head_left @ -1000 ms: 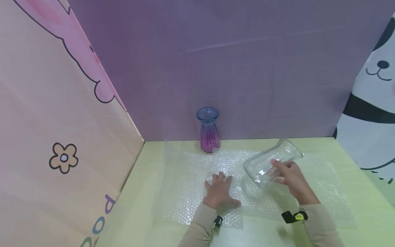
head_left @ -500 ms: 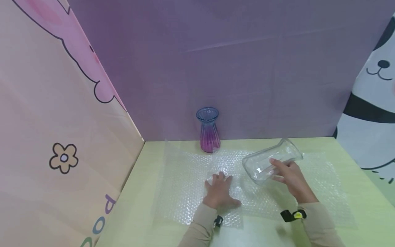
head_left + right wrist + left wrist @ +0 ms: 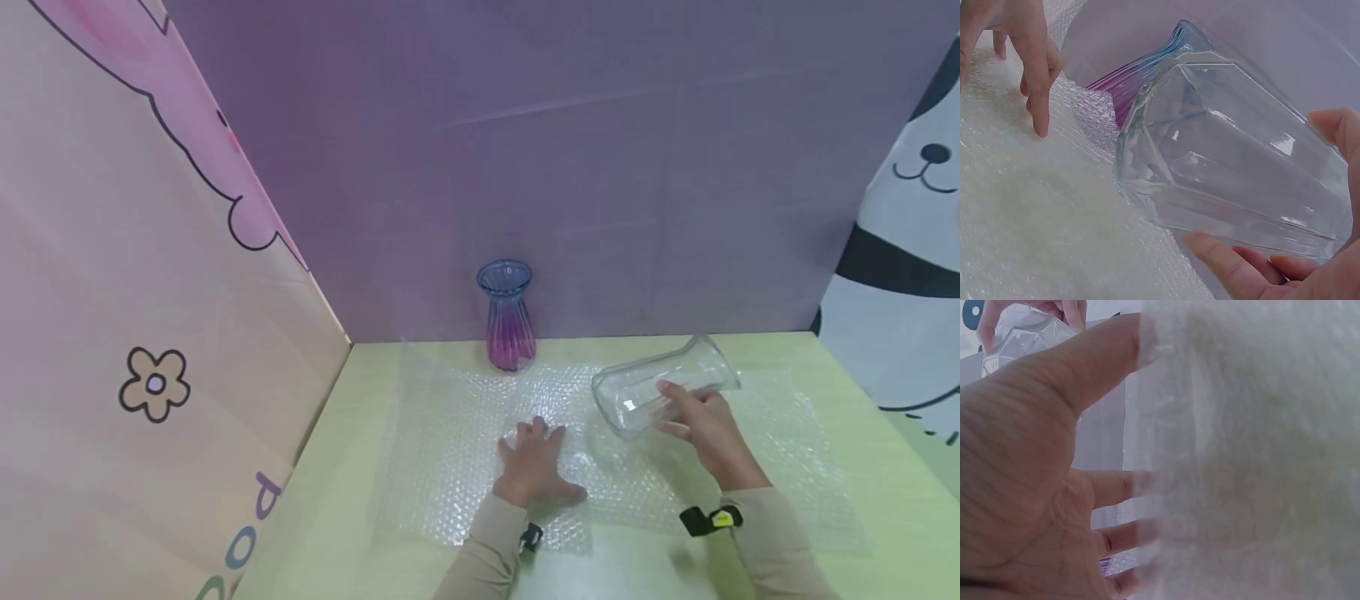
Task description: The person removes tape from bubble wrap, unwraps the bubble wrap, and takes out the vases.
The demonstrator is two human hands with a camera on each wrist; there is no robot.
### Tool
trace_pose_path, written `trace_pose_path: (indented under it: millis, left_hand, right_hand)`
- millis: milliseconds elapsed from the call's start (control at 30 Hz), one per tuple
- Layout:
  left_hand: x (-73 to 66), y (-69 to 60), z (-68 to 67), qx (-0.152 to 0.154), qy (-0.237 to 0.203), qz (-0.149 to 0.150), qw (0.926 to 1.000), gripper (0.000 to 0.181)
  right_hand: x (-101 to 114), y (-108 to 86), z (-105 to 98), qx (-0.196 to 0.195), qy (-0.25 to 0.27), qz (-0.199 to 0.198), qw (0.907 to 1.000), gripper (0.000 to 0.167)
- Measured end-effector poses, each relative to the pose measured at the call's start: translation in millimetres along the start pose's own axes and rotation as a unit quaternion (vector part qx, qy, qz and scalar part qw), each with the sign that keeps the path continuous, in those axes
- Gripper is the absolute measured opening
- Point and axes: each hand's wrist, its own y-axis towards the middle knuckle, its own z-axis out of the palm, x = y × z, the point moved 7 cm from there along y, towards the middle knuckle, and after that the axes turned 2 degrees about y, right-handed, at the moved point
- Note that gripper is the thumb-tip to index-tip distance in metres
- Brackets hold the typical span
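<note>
A clear faceted glass vase [image 3: 633, 392] is tilted nearly on its side above the bubble wrap, base to the left and mouth to the right. My right hand [image 3: 708, 437] grips it, thumb and fingers on opposite sides of the glass, as the right wrist view confirms with the clear vase [image 3: 1229, 150] filling its middle. My left hand [image 3: 534, 467] rests on the bubble wrap [image 3: 442, 450] with fingers spread. In the left wrist view that hand [image 3: 1029, 469] has straight fingers, their tips overlapping the blurred wrap.
Behind the left hand a ribbed blue-to-pink glass vase [image 3: 510, 329] stands upright at the wrap's back edge. The wrap spreads over much of the pale table [image 3: 322, 500]. A purple backdrop [image 3: 570, 167] rises at the table's rear, with printed panels left and right.
My right hand has turned the clear vase slightly, so its base end is a little higher and it lies closer to level. The left hand has stayed in place.
</note>
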Motion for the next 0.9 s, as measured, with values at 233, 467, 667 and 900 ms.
trace_pose_path:
  millis: [233, 467, 667, 900]
  left_hand:
    - [-0.3, 0.1, -1.6, -0.005, 0.009, 0.001, 0.9999, 0.101]
    - [0.8, 1.7, 1.4, -0.002, 0.016, 0.000, 0.9999, 0.101]
    - [-0.1, 1.7, 1.0, 0.001, 0.027, 0.002, 0.9996, 0.101]
    - [0.8, 3.2, 2.2, 0.000, 0.027, 0.004, 0.9996, 0.100]
  right_hand:
    - [0.0, 0.7, 2.1, 0.004, 0.024, 0.004, 0.9997, 0.041]
    - [3.1, 0.4, 3.7, -0.006, 0.085, 0.000, 0.9964, 0.041]
    - [5.6, 4.0, 5.4, 0.007, 0.133, 0.005, 0.9910, 0.039]
    - [3.8, 5.5, 6.8, -0.001, 0.145, 0.017, 0.9892, 0.033]
